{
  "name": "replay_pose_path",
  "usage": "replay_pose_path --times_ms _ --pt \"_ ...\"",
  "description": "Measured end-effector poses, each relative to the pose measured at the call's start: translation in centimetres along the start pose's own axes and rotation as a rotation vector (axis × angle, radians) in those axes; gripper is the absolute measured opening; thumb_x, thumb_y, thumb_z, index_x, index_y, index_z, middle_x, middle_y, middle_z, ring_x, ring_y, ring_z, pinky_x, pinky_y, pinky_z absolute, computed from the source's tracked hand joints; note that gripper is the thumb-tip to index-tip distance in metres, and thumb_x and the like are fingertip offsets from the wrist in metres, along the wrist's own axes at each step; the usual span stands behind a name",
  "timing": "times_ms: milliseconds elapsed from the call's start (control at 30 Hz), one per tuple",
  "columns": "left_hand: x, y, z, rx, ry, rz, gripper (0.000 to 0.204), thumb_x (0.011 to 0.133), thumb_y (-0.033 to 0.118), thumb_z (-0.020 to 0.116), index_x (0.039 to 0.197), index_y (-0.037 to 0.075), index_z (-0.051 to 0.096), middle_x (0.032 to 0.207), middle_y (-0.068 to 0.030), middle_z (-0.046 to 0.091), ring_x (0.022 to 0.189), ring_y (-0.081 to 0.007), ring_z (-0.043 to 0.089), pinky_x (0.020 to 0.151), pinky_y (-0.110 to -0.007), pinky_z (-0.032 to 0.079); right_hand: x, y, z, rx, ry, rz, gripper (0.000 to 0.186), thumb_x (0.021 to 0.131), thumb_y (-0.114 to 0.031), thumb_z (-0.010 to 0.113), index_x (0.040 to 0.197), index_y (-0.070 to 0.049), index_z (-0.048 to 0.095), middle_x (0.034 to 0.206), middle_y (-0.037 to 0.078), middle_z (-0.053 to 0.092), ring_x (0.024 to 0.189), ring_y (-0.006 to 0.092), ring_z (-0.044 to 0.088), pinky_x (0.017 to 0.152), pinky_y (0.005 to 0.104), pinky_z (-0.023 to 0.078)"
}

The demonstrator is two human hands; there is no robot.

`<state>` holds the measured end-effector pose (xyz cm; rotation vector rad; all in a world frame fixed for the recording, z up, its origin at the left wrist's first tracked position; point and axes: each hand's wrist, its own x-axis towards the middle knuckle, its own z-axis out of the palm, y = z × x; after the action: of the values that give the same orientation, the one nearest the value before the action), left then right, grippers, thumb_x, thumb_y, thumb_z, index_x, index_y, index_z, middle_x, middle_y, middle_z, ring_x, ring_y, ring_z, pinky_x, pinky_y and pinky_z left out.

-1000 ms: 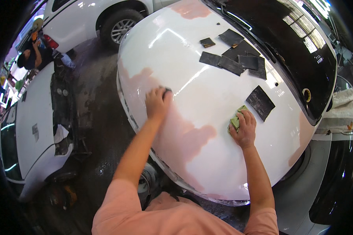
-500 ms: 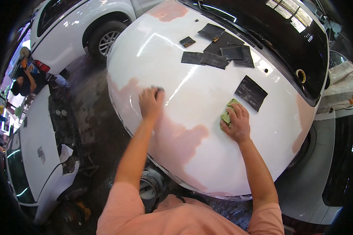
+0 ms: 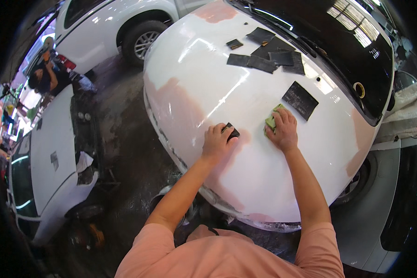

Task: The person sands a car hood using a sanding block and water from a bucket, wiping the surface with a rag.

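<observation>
My left hand [image 3: 216,140] is closed on a black pad [image 3: 231,131], pressed on the white car hood [image 3: 245,176] at the edge of a pinkish patch [image 3: 176,99]. Slightly higher and to the right, my right hand [image 3: 285,132] grips a folded green cloth [image 3: 271,123] against the white paint. A single dark abrasive sheet [image 3: 300,99] lies just above that hand, and several more black sheets [image 3: 262,64] are spread higher up the hood, near the windshield.
A white pickup [image 3: 92,28] stands at the upper left, a white car body [image 3: 53,143] below it, with a person [image 3: 48,74] nearby. Dark floor [image 3: 125,129] runs between them. At right are a yellow ring [image 3: 359,89] on the glass, pale fabric [image 3: 405,116] and grey panels [image 3: 361,217].
My left hand has travelled right and downward across the hood with the black pad. My right hand remains on the cloth below the single sheet. The view has shifted slightly.
</observation>
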<state>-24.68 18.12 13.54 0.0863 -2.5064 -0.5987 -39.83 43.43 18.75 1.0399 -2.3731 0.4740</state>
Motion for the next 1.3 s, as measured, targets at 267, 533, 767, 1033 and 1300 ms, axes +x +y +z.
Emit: replay_pose_path --times_ms 267,533,767,1033,1300 --pt "-12.1 0.4 -11.1 -0.281 0.208 -0.343 0.040 0.103 0.030 0.069 0.134 0.005 0.063 0.130 -0.0182 0.062 0.123 -0.0399 0.054 0.110 -0.051 0.040 -0.2 0.5 0.5 -0.052 -0.009 -0.010 0.057 0.089 -0.037 0.077 0.139 -0.014 0.063 0.148 0.015 0.056 0.143 0.0394 0.046 0.118 0.0552 0.036" --pt "-45.3 -4.3 -25.1 -0.082 0.197 -0.961 0.039 0.105 0.027 0.064 0.133 0.000 0.066 0.132 -0.0196 0.067 0.123 -0.0366 0.062 0.107 -0.045 0.047 1.0 -7.3 6.6 -0.082 0.174 0.175 0.048 0.086 -0.041 0.080 0.127 -0.016 0.073 0.149 0.014 0.058 0.143 0.0400 0.048 0.119 0.0545 0.037" --pt "-66.3 -6.1 -35.1 0.003 0.266 -1.347 0.041 0.109 0.033 0.060 0.133 0.000 0.063 0.127 -0.0195 0.066 0.118 -0.0358 0.063 0.104 -0.044 0.048 -5.8 -28.5 11.2 -0.002 -0.145 -0.283 0.042 0.081 -0.031 0.077 0.120 -0.017 0.070 0.146 0.008 0.059 0.147 0.0341 0.044 0.123 0.0608 0.031" --pt "-87.2 -9.5 -43.0 -0.116 0.190 -1.704 0.046 0.108 0.041 0.059 0.132 0.001 0.061 0.127 -0.0164 0.064 0.117 -0.0320 0.061 0.104 -0.045 0.047 -11.7 -38.1 11.8 -0.247 -0.612 -0.258 0.037 0.085 -0.021 0.073 0.122 -0.018 0.072 0.147 0.009 0.057 0.148 0.0355 0.043 0.122 0.0600 0.033" --pt "-99.5 -8.6 -52.6 -0.151 0.365 -1.961 0.054 0.110 0.048 0.055 0.138 0.002 0.055 0.135 -0.0168 0.060 0.122 -0.0315 0.057 0.104 -0.046 0.046 -26.2 -51.8 12.4 0.571 -0.700 0.728 0.044 0.079 -0.030 0.078 0.112 -0.002 0.074 0.098 0.025 0.076 0.090 0.0439 0.074 0.085 0.0488 0.058"
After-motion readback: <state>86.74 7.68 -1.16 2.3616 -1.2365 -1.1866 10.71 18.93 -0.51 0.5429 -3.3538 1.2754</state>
